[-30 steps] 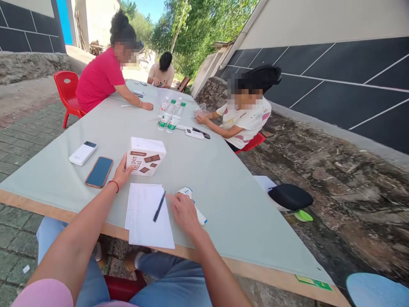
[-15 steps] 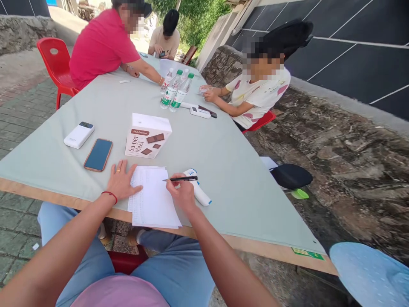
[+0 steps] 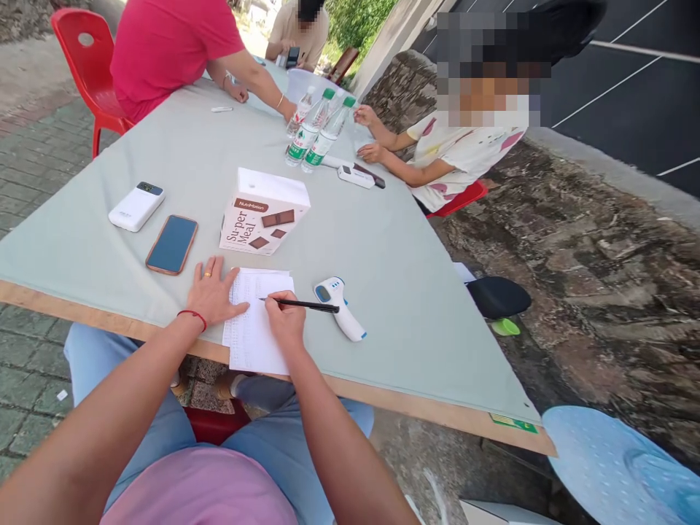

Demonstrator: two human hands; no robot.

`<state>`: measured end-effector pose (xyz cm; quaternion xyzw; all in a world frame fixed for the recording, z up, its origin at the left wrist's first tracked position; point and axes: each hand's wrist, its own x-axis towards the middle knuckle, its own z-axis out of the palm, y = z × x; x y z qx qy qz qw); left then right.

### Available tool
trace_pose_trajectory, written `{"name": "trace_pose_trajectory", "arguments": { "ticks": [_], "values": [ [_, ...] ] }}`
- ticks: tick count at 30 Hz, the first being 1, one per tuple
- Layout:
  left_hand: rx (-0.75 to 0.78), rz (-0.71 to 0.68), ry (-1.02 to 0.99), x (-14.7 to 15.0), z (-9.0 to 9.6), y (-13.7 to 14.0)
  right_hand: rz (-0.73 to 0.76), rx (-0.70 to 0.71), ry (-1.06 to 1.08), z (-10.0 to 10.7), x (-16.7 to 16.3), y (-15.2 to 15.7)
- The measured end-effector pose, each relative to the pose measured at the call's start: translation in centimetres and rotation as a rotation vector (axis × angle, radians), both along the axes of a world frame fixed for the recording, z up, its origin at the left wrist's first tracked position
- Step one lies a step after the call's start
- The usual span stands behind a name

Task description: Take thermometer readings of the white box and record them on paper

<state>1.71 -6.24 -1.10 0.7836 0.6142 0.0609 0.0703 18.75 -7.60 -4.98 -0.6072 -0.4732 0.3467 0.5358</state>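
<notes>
My left hand (image 3: 214, 293) lies with its fingers spread, partly on the table and partly on the left edge of a stack of white paper sheets (image 3: 257, 339). A pen (image 3: 311, 303) is pinched in my right hand (image 3: 287, 321), its tip pointing left over the upper part of the top sheet. Whether the tip touches the paper I cannot tell. Just right of that hand lies a white and blue infrared thermometer (image 3: 343, 310). Behind the sheets stands a white and brown Su-per Meal box (image 3: 265, 215). A smartphone (image 3: 172, 246) rests beyond my left hand.
A white power bank (image 3: 136, 206) lies left of the phone. Several water bottles (image 3: 320, 138) stand farther back, near a white handheld device (image 3: 355, 176). Three people sit or lean around the pale-covered table (image 3: 405, 292). A light blue hat (image 3: 612, 459) is at the lower right.
My right hand has moved left across the sheets with the pen, uncovering the thermometer. The person on the right has moved their hands apart. The view has shifted slightly.
</notes>
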Motion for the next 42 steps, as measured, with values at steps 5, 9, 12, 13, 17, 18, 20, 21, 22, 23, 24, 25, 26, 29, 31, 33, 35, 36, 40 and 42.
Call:
{"name": "trace_pose_trajectory", "arguments": {
  "ticks": [5,9,12,13,17,18,20,21,22,23,24,25,26,29,31,33,35,36,40,42],
  "values": [
    [-0.017,0.001,-0.013,0.05,0.15,-0.11,0.047,-0.034,-0.088,-0.22,0.05,-0.04],
    [-0.029,0.01,-0.019,0.07,0.28,-0.11,0.082,-0.052,-0.118,-0.36,0.21,-0.01],
    [-0.032,0.01,-0.024,0.09,0.3,-0.12,0.092,-0.057,-0.145,-0.46,0.26,-0.03],
    [-0.035,0.01,-0.022,0.08,0.28,-0.13,0.092,-0.06,-0.152,-0.48,0.24,-0.04],
    [-0.036,0.012,-0.015,0.01,0.17,-0.15,0.087,-0.071,-0.173,-0.52,0.04,0.0],
    [-0.033,0.014,-0.016,0.0,0.13,-0.14,0.082,-0.074,-0.178,-0.53,0.0,0.02],
    [-0.03,0.017,-0.017,-0.02,0.07,-0.13,0.083,-0.075,-0.183,-0.57,-0.04,0.04],
    [-0.031,0.018,-0.016,-0.02,0.05,-0.12,0.086,-0.071,-0.183,-0.6,-0.04,0.03],
    [-0.033,0.019,-0.017,-0.02,0.04,-0.12,0.088,-0.066,-0.183,-0.64,-0.03,0.03],
    [-0.035,0.019,-0.018,-0.02,0.03,-0.11,0.089,-0.061,-0.184,-0.67,-0.02,0.01],
    [-0.035,0.019,-0.022,-0.03,0.03,-0.11,0.089,-0.056,-0.185,-0.7,0.0,-0.01],
    [-0.034,0.019,-0.028,-0.04,0.02,-0.11,0.091,-0.052,-0.186,-0.72,0.01,-0.02],
    [-0.033,0.018,-0.034,-0.05,0.01,-0.11,0.095,-0.049,-0.184,-0.73,0.01,-0.03],
    [-0.028,0.019,-0.052,-0.09,-0.03,-0.1,0.091,-0.042,-0.159,-0.71,0.0,-0.02],
    [-0.025,0.019,-0.065,-0.1,-0.07,-0.09,0.072,-0.04,-0.155,-0.68,-0.02,0.03],
    [-0.021,0.018,-0.078,-0.12,-0.08,-0.09,0.067,-0.039,-0.168,-0.67,-0.04,0.06],
    [-0.02,0.017,-0.085,-0.13,-0.07,-0.09,0.078,-0.036,-0.179,-0.66,-0.04,0.05],
    [-0.022,0.018,-0.085,-0.14,-0.05,-0.1,0.084,-0.037,-0.178,-0.65,-0.04,0.03],
    [-0.032,0.017,-0.071,-0.16,0.11,-0.16,0.088,-0.054,-0.171,-0.53,-0.05,-0.06],
    [-0.035,0.016,-0.055,-0.16,0.17,-0.18,0.082,-0.056,-0.163,-0.45,-0.06,-0.08]
  ]
}}
